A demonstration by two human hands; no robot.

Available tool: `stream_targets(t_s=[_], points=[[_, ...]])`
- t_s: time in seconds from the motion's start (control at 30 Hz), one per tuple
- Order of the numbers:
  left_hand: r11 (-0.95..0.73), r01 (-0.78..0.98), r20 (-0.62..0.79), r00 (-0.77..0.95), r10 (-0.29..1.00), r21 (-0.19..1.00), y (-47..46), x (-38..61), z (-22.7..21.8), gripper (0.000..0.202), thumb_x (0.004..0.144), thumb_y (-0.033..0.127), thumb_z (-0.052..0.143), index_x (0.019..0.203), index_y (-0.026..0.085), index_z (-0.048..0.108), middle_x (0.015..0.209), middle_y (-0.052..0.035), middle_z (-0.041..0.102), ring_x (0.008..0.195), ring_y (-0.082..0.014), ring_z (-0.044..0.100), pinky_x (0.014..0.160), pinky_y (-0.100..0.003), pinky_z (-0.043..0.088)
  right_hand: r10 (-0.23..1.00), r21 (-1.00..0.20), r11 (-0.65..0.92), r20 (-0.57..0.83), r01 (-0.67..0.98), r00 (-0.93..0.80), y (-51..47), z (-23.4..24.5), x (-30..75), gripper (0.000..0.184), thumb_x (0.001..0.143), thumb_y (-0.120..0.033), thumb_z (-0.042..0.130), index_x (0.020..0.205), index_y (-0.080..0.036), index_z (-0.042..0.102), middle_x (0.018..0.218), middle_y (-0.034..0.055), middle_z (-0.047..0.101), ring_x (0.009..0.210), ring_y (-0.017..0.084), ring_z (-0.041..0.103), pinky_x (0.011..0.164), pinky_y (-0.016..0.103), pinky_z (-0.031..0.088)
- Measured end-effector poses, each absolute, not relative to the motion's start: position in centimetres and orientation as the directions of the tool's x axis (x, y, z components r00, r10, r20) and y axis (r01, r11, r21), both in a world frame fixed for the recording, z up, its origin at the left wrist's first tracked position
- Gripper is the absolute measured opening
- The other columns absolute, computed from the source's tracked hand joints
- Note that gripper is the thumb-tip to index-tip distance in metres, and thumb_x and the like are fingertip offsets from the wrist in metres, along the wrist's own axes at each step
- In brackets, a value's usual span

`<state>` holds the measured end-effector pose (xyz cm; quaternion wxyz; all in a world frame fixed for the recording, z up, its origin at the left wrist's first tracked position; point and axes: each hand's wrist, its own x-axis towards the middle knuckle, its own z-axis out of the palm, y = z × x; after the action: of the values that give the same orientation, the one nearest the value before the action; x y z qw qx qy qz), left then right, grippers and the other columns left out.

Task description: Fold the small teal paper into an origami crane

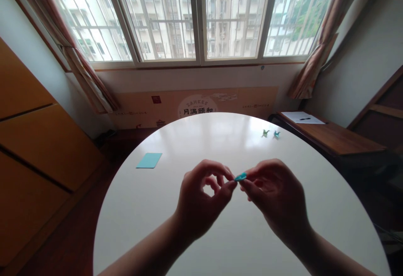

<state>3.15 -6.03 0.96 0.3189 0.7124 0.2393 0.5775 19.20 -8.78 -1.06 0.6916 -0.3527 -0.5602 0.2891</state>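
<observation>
Between my two hands, above the white round table [151, 234], is a small piece of folded teal paper [241, 177]. My left hand [206, 196] pinches its left end between thumb and forefinger. On the other end, the thumb and forefinger of my right hand [278, 196] are closed as well. The fingertips hide part of the paper, so its full shape cannot be made out. Farther back on the right stand two tiny folded paper cranes, a green crane [265, 133] and a blue crane [276, 134].
A light blue square of paper [149, 160] lies on the table's left side. Beyond the right edge, a wooden desk [343, 135] holds a white sheet [300, 117] with a dark pen [304, 119]. Orange-brown cabinets [37, 141] stand at left, and a barred window is ahead.
</observation>
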Motion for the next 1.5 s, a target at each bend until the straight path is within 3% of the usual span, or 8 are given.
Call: stream_targets(t_s=[0.1,0.23,0.47,0.63,0.73,0.9,1.1,1.5], points=[[-0.443,-0.093,0.451,0.273,0.85,0.892,-5.4,3.3,0.6,0.014,0.085,0.018,0.074,0.096,0.02,0.066,0.079,-0.0018,0.068,0.066,-0.0127,0.058,0.046,-0.018,0.048,0.876,-0.877,0.469,0.449,-0.099,0.173,-8.1,-1.4,19.3,0.022,0.081,-0.023,0.081,0.089,-0.025,0.061,0.076,-0.0014,0.07,0.062,0.015,0.067,0.046,0.021,0.051],[-0.309,-0.145,0.34,0.331,0.88,0.94,-4.7,3.2,0.4,0.022,0.084,0.024,0.075,0.103,0.019,0.068,0.084,-0.0051,0.068,0.072,-0.0153,0.056,0.042,-0.017,0.048,0.932,-0.919,0.354,0.331,-0.175,0.146,-7.7,-1.8,19.5,0.028,0.078,-0.025,0.084,0.093,-0.024,0.06,0.076,-0.0013,0.07,0.054,0.013,0.062,0.043,0.022,0.049],[-0.303,-0.133,0.327,0.245,0.913,0.944,-4.6,3.5,0.4,0.02,0.081,0.026,0.079,0.087,0.018,0.062,0.079,-0.0023,0.065,0.064,-0.0114,0.054,0.041,-0.015,0.041,0.945,-0.94,0.314,0.295,-0.133,0.143,-7.6,-1.8,19.4,0.031,0.079,-0.034,0.083,0.098,-0.023,0.061,0.08,0.002,0.074,0.058,0.014,0.063,0.043,0.022,0.05],[-0.273,-0.184,0.311,0.228,0.923,0.944,-4.5,3.8,0.0,0.036,0.083,0.026,0.077,0.071,0.019,0.044,0.076,-0.0009,0.067,0.069,-0.0108,0.058,0.061,-0.02,0.048,0.956,-0.935,0.281,0.254,-0.218,0.144,-6.9,-2.3,19.3,0.032,0.077,-0.035,0.086,0.09,-0.022,0.06,0.077,0.0001,0.071,0.061,0.013,0.061,0.043,0.019,0.048],[-0.364,-0.082,0.374,0.181,0.91,0.928,-4.5,3.9,-0.4,0.025,0.084,0.024,0.075,0.074,0.018,0.053,0.079,-0.0018,0.069,0.073,-0.0132,0.062,0.065,-0.023,0.051,0.968,-0.929,0.241,0.209,-0.281,0.137,-6.7,-2.4,19.3,0.032,0.075,-0.035,0.088,0.085,-0.021,0.06,0.072,-0.0019,0.068,0.059,0.011,0.057,0.043,0.018,0.046],[-0.55,0.138,0.527,0.17,0.832,0.824,-4.5,3.6,-0.8,0.004,0.085,0.022,0.073,0.086,0.019,0.071,0.084,-0.0044,0.075,0.069,-0.0136,0.063,0.048,-0.017,0.044,0.974,-0.918,0.215,0.178,-0.333,0.138,-6.8,-2.2,19.3,0.03,0.075,-0.034,0.088,0.083,-0.021,0.061,0.068,-0.0042,0.064,0.05,0.007,0.05,0.043,0.018,0.041],[-0.619,0.175,0.595,0.172,0.785,0.766,-4.5,3.4,-0.6,0.006,0.086,0.02,0.073,0.089,0.02,0.078,0.082,-0.0039,0.077,0.065,-0.0132,0.067,0.047,-0.017,0.046,0.969,-0.928,0.243,0.218,-0.284,0.114,-6.8,-2.2,19.4,0.022,0.076,-0.031,0.086,0.079,-0.02,0.067,0.069,-0.0008,0.066,0.056,0.011,0.055,0.043,0.019,0.042],[-0.317,-0.04,0.319,0.161,0.934,0.948,-3.9,3.7,-0.6,0.012,0.075,0.026,0.083,0.081,0.017,0.078,0.072,-0.0032,0.074,0.055,-0.0108,0.055,0.039,-0.015,0.04,0.944,-0.928,0.326,0.309,-0.179,0.115,-6.2,-2.6,19.5,0.02,0.073,-0.029,0.087,0.086,-0.023,0.074,0.073,0.0021,0.072,0.065,0.016,0.063,0.043,0.019,0.047]])
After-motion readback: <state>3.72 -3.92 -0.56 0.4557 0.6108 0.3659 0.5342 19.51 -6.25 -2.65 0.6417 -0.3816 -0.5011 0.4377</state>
